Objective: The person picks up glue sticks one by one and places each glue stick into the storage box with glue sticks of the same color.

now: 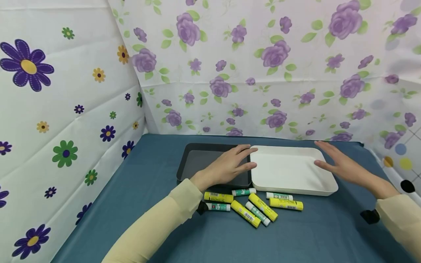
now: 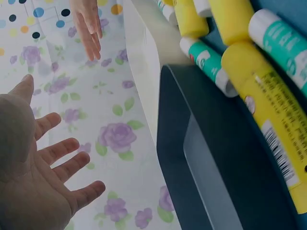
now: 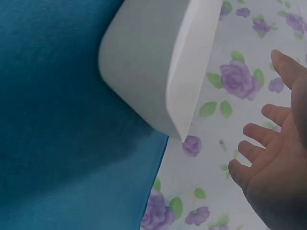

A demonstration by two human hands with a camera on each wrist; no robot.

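Note:
My left hand [image 1: 227, 167] hovers over the dark grey tray [image 1: 194, 163], fingers spread and nothing in its grasp. In the left wrist view its palm [image 2: 38, 187] and separated fingers show beside the tray wall. Above the right end of the white tray [image 1: 292, 170] is my right hand [image 1: 346, 168], also with fingers extended and holding nothing. Yellow glue sticks [image 1: 245, 214] and smaller white-and-green glue sticks [image 1: 257, 213], several of each, lie loosely in front of the two trays. Neither hand touches the glue sticks.
Side by side, the trays stand towards the back of a table with a blue cloth [image 1: 315, 233]. A floral curtain [image 1: 230, 73] hangs behind it, and another flower-patterned sheet [image 1: 65, 120] hangs along the left side.

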